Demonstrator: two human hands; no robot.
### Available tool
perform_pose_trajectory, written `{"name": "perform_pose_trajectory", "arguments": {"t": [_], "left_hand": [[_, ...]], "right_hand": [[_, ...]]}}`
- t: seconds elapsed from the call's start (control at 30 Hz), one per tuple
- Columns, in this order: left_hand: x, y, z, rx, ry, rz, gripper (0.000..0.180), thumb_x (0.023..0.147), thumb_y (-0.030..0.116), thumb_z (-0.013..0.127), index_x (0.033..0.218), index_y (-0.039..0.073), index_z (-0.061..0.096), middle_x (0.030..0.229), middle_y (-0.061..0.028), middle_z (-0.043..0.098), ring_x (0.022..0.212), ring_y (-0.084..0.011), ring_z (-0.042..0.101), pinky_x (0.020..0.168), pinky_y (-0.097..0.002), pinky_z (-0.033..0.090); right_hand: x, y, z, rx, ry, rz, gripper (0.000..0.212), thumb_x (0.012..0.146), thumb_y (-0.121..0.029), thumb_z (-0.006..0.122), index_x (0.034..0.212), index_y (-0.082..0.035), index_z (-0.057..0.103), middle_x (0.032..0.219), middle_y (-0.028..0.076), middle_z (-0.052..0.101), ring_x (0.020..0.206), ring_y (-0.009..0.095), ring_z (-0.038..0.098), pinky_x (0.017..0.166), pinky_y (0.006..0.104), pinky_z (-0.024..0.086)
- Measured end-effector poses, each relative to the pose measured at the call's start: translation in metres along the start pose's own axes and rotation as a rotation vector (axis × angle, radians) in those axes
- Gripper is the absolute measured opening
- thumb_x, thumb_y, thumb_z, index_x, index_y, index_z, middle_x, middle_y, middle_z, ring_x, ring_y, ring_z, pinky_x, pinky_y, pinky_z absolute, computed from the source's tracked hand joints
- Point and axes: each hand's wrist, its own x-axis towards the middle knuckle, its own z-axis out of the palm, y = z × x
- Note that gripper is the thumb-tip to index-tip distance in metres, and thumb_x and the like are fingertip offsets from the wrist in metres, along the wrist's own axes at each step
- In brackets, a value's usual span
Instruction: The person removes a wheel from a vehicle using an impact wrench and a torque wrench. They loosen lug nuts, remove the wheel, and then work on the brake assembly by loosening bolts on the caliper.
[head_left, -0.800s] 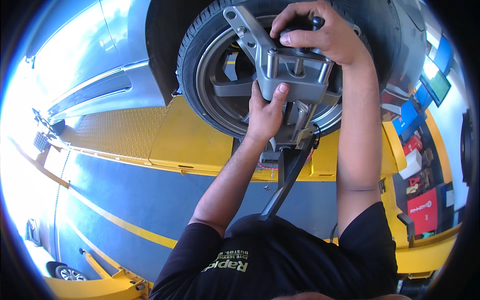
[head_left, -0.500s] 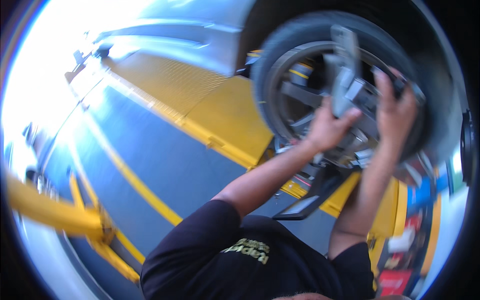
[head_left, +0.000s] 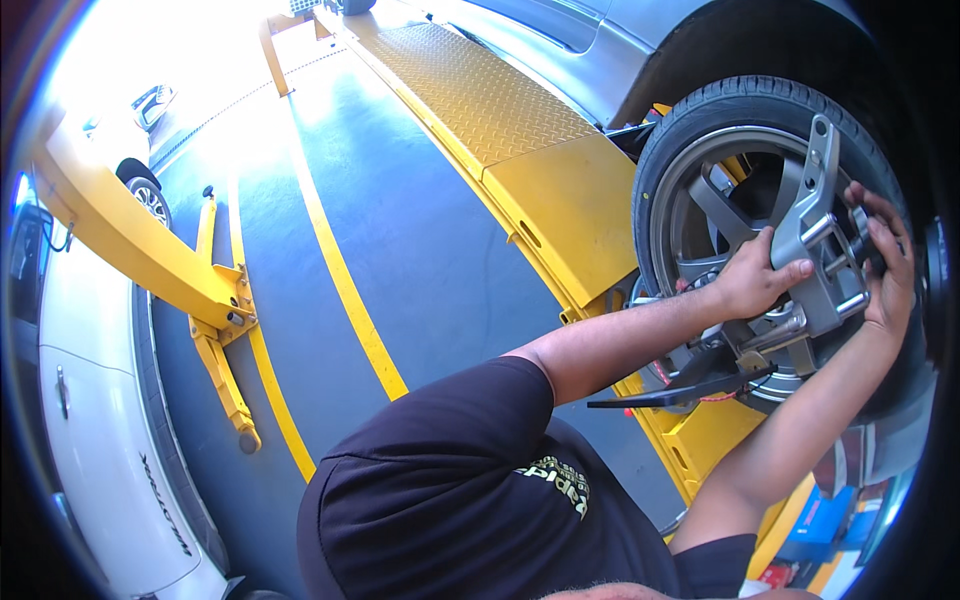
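Observation:
A grey metal wheel clamp [head_left: 822, 262] with bright rods stands in front of the car wheel [head_left: 690, 200], which has dark grey spokes and a black tyre. My left hand [head_left: 752, 280] grips the clamp's left side, thumb lying across it and fingers partly hidden behind. On the other side, my right hand [head_left: 888, 265] has its fingers curled round a black knob [head_left: 862, 238] of the clamp. A thin dark flat panel [head_left: 680, 392] juts out below the clamp. Whether the clamp's arms touch the rim is hard to tell.
The silver car [head_left: 620, 60] rests over a yellow lift ramp [head_left: 560, 200]. Blue floor [head_left: 450, 310] with yellow lines spreads to the left. A yellow lift post [head_left: 150, 240] with low arms and a white car [head_left: 105, 400] stand at far left.
The view has swung leftward, so wheel, clamp and hands sit further right and lower in the picture. Both hands stay on the clamp; the earlier blur is gone.

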Motion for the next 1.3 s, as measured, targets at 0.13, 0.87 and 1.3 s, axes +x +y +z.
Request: {"name": "perform_pose_trajectory", "arguments": {"t": [0.13,0.87,1.3], "left_hand": [[0.002,-0.006,0.004,-0.052,0.076,0.057,0.088,0.091,0.062,0.072,0.126,-0.016,0.051,0.113,-0.0347,0.067,0.115,-0.0429,0.067,0.099,-0.0467,0.051],[-0.149,0.059,-0.022,-0.071,-0.410,0.166,0.111,0.068,0.073,0.086,0.129,-0.011,0.048,0.105,-0.0290,0.071,0.104,-0.0410,0.073,0.090,-0.0470,0.057],[-0.418,0.044,-0.115,0.343,-1.158,-0.295,0.095,0.068,0.065,0.087,0.121,-0.007,0.056,0.095,-0.0318,0.071,0.096,-0.0464,0.072,0.084,-0.0505,0.057]], "right_hand": [[-0.032,0.019,0.029,-0.476,0.423,0.009,0.059,0.089,-0.038,0.082,0.136,-0.006,0.065,0.128,0.014,0.070,0.121,0.020,0.066,0.097,0.0340,0.052],[-0.264,-0.123,0.023,-0.458,0.476,-0.277,0.049,0.103,-0.024,0.057,0.144,0.003,0.053,0.112,0.012,0.067,0.097,0.012,0.066,0.076,0.0200,0.046],[-0.576,-0.269,0.164,-0.350,0.293,0.631,0.066,0.078,-0.012,0.080,0.138,-0.009,0.054,0.147,0.021,0.052,0.137,0.040,0.051,0.112,0.0484,0.043]]}}
